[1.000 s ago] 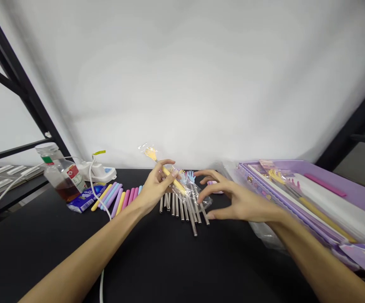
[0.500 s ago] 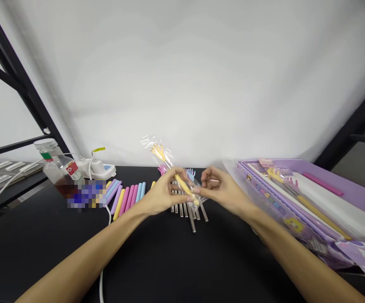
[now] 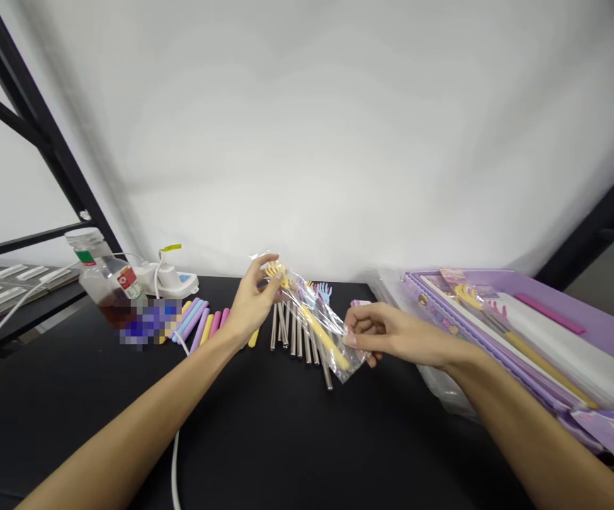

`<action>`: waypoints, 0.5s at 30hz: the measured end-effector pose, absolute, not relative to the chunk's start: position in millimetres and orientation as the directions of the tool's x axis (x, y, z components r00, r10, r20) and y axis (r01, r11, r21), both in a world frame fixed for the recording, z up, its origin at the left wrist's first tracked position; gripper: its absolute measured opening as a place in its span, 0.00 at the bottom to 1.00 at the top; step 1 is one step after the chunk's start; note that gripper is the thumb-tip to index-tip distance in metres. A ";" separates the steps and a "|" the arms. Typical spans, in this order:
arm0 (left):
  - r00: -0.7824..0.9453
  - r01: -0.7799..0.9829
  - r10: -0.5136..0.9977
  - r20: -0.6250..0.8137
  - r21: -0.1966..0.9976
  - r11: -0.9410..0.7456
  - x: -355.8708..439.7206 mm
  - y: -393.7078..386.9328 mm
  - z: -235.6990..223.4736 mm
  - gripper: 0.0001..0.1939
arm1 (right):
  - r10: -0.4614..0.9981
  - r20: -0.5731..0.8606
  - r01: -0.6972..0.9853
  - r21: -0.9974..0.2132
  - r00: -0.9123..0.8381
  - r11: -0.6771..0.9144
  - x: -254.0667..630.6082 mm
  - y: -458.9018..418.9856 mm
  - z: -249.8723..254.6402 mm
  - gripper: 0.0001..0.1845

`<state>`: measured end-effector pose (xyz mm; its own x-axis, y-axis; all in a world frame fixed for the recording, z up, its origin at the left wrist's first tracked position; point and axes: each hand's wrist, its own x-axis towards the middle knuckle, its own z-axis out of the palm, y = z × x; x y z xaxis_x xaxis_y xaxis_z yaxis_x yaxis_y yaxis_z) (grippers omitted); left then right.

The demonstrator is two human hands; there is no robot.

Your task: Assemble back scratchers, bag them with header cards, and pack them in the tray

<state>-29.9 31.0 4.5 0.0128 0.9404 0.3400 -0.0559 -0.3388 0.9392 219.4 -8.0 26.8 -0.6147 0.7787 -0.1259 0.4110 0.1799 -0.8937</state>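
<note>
A yellow back scratcher (image 3: 321, 334) with a hand-shaped head and metal shaft lies inside a clear plastic bag (image 3: 353, 371), slanting down to the right over the table. My left hand (image 3: 253, 301) pinches its yellow head through the film at the upper end. My right hand (image 3: 391, 333) pinches the bag's edge near the handle end. Beneath them, several metal rods (image 3: 292, 340) with blue and pink hand-shaped heads lie side by side. Left of these, partly behind my left forearm, are several purple, yellow, pink and blue handle tubes (image 3: 198, 330).
A purple display box (image 3: 503, 283) at the right holds bagged back scratchers and a pink tube. At the left stand a clear jar (image 3: 105, 280) with dark contents and a white power strip (image 3: 179, 285). A white cable (image 3: 175, 460) crosses the black table (image 3: 285, 446).
My left hand has shifted from the yellow handle up to the scratcher's head. The bagged scratcher has come lower, and my right hand has moved slightly right and down with the bag's edge.
</note>
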 end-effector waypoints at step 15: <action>0.180 -0.040 0.936 0.303 0.953 -0.301 -6.8 16.4 -7.9 0.23 | 0.853 -0.093 0.387 -0.912 -0.513 0.133 190.5 -11.1 13.5 0.22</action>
<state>-6.8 16.4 -7.9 0.1799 0.9358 0.3033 -0.0405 -0.3010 0.9528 190.5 -11.1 13.5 -0.5128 0.8535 -0.0931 0.3872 0.1331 -0.9123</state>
